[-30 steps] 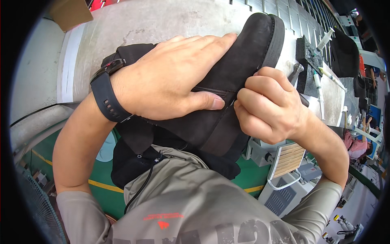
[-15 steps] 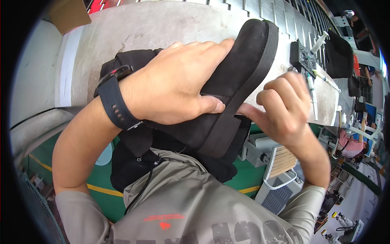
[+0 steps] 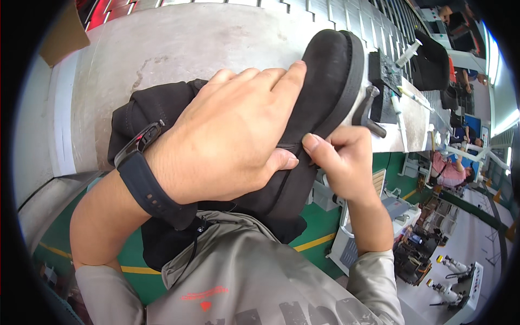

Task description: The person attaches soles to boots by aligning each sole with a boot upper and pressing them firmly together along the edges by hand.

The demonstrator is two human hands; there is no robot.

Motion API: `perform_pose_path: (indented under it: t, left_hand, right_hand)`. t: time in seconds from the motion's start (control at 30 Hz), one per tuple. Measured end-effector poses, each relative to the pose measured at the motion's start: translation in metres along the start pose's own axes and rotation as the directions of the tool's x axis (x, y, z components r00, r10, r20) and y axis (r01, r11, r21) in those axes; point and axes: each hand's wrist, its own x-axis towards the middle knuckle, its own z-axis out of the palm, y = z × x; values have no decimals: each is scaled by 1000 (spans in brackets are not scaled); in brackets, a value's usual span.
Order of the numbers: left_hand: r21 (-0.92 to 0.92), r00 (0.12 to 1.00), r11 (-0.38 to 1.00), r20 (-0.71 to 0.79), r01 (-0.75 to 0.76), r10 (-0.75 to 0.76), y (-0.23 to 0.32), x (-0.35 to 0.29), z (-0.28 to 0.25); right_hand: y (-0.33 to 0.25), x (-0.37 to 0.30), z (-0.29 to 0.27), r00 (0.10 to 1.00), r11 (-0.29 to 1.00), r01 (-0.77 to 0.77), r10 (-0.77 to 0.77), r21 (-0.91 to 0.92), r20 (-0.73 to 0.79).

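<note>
A black boot (image 3: 329, 67) lies on its side at the near edge of the table, toe pointing away and its thick black sole to the right. My left hand (image 3: 227, 130), with a dark watch on the wrist, lies across the upper and holds it, thumb just below a short zipper (image 3: 287, 146). On the right, my right hand (image 3: 344, 157) is closed at the sole's edge. Its thumb presses on the line where upper and sole meet, and its curled fingers are partly hidden behind the thumb. The boot's shaft (image 3: 154, 103) sits folded under my left wrist.
Right of the boot are a dark metal hand tool (image 3: 369, 111), a black block (image 3: 383, 81), a syringe (image 3: 409, 53) and thin tubes on the pale table (image 3: 124, 59). A slatted metal conveyor (image 3: 325, 19) runs behind; cardboard (image 3: 65, 40) stands far left. People work at far right.
My right hand has moved left and closed in on the sole's edge, its thumb now on the seam. The view has shifted, uncovering the metal hand tool. My left hand keeps its hold.
</note>
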Motion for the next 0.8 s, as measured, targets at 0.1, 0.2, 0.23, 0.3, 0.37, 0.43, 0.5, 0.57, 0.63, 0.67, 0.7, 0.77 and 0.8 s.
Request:
perform_pose_path:
  t: [0.1, 0.2, 0.23, 0.3, 0.37, 0.43, 0.5, 0.57, 0.63, 0.67, 0.7, 0.77, 0.8]
  left_hand:
    - [54, 1000, 998, 7, 16, -17, 5, 1, 0]
    - [172, 999, 985, -2, 32, -32, 17, 8, 10]
    - [218, 999, 975, -7, 44, -43, 20, 10, 10]
    - [284, 999, 958, -31, 50, -43, 20, 10, 12]
    - [268, 999, 962, -26, 53, -47, 17, 8, 11]
    - [258, 999, 965, -20, 52, -48, 15, 8, 10]
    - [252, 998, 966, 0, 57, -59, 16, 10, 9]
    - [248, 998, 967, -6, 58, -59, 18, 9, 11]
    - [244, 998, 968, -2, 59, -61, 19, 9, 13]
    - [236, 998, 970, -35, 54, -47, 17, 10, 15]
    - [226, 998, 973, -64, 39, -25, 13, 12, 17]
    - [219, 997, 975, -73, 26, -10, 5, 10, 18]
    - [203, 995, 979, -96, 13, 7, 3, 10, 19]
  right_hand:
    - [16, 15, -10, 997, 989, 74, -73, 125, -17]
    - [35, 31, -2, 962, 935, 264, -237, 238, -135]
    - [40, 33, 2, 930, 896, 353, -305, 268, -206]
    - [51, 33, 2, 939, 897, 339, -301, 285, -167]
    - [54, 35, 2, 940, 893, 340, -313, 294, -137]
    - [49, 35, 6, 929, 900, 365, -333, 240, -162]
    - [44, 35, 8, 915, 907, 388, -357, 166, -189]
    - [35, 35, 12, 888, 906, 420, -398, 56, -229]
    - [27, 33, 14, 861, 901, 428, -430, -70, -272]
    - [23, 34, 14, 858, 901, 417, -434, -121, -275]
    - [19, 35, 11, 872, 916, 373, -400, -147, -282]
    - [12, 37, 2, 916, 896, 256, -345, -363, -206]
    - [12, 36, -1, 933, 893, 181, -289, -412, -216]
